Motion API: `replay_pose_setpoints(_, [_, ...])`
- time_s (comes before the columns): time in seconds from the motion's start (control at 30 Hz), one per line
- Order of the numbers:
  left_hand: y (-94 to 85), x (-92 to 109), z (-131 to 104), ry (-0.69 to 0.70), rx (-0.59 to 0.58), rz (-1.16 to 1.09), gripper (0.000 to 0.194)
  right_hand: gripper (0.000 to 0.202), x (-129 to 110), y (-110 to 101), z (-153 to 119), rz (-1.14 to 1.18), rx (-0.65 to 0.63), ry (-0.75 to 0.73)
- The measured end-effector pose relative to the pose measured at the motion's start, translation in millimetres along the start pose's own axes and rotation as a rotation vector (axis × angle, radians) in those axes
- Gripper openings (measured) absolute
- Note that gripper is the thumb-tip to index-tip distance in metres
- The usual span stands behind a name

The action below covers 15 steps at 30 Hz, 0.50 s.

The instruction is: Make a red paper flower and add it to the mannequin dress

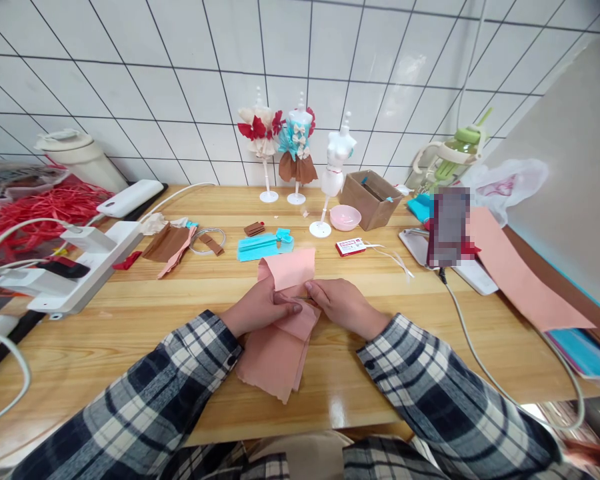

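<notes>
A folded piece of pink crepe paper (275,357) lies at the middle of the table, its upper part raised and curled between my hands. My left hand (260,307) pinches the paper at its left side, thumb on top and pointing right. My right hand (343,305) is closed at the paper's right edge, thumb and forefinger pressed on a thin, dark, needle-like thing (303,297). That thin thing reaches left toward my left thumb; its tip is too small to make out.
Behind the paper lie turquoise strips (260,247), a red-and-white small box (351,247) and a pink bowl (345,217). Farther back stand a bare white mannequin (335,150), two dressed ones and a cardboard box (370,200). A power strip (87,267) is left, a phone (449,227) right.
</notes>
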<state>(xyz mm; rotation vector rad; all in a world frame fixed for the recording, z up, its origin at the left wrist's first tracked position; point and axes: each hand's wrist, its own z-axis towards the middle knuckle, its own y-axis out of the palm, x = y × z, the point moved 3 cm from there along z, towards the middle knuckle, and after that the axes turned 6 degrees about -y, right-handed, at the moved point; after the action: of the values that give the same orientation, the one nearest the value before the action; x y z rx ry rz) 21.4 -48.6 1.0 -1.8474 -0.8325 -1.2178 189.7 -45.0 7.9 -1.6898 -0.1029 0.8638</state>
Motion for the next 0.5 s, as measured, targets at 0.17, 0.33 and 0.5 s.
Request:
replay_pose_setpoints(0.17, [-2.6,2.1,0.5,0.080,0.044,0.114,0.059,0.053,-1.3,0.2,-1.3,0.044,0.000,-0.019])
replay_pose_setpoints(0.33, [-1.8,2.0,1.2,0.105,0.040,0.165,0.056,0.052,-3.4,1.6,-0.4,0.046,0.004,-0.038])
replay_pose_setpoints(0.5, [-0.6,2.8,1.3,0.124,0.052,0.197,0.058,0.052,-2.7,5.4,1.2,0.025,-0.005,-0.035])
